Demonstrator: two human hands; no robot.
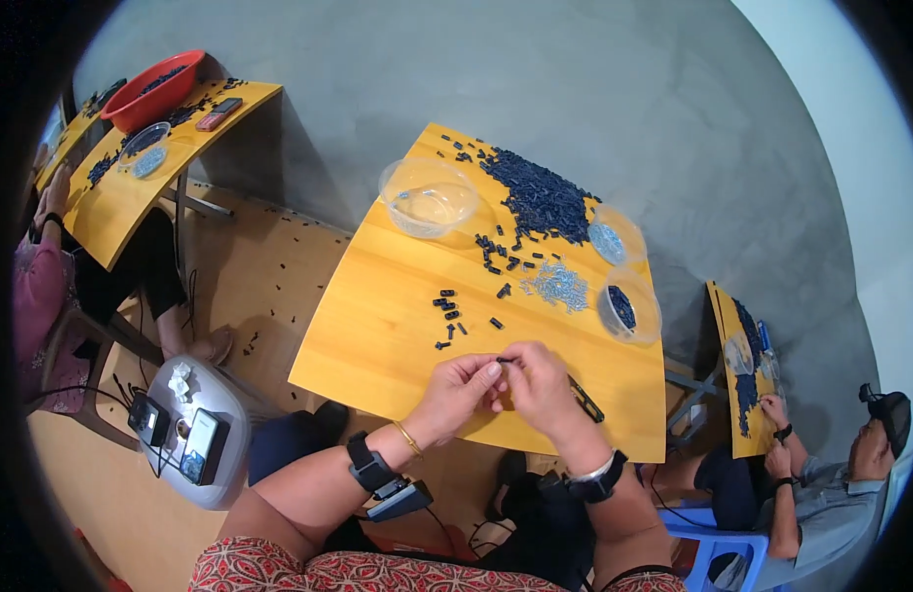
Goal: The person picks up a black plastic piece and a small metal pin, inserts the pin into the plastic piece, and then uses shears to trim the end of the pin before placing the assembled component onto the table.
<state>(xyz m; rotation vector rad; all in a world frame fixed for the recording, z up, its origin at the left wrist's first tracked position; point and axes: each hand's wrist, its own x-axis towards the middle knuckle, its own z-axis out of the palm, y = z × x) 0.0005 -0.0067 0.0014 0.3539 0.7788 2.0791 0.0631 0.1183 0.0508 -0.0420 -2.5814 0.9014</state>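
Observation:
Over the near edge of the yellow table, my left hand (456,393) and my right hand (540,390) meet fingertip to fingertip. Between them they pinch a small black plastic piece (506,360), mostly covered by the fingers. Beside my right hand lies a slim black tool (585,400), partly hidden by the wrist. A few black pieces (446,305) lie loose beyond my left hand. Farther off are a small heap of silvery screws (559,285) and a large pile of black pieces (540,192).
A clear bowl (429,209) stands at the table's far left. Two clear tubs, one with silvery parts (606,244) and one with black parts (622,307), line the right edge. A grey stool (219,483) holds devices. Co-workers sit at tables on both sides.

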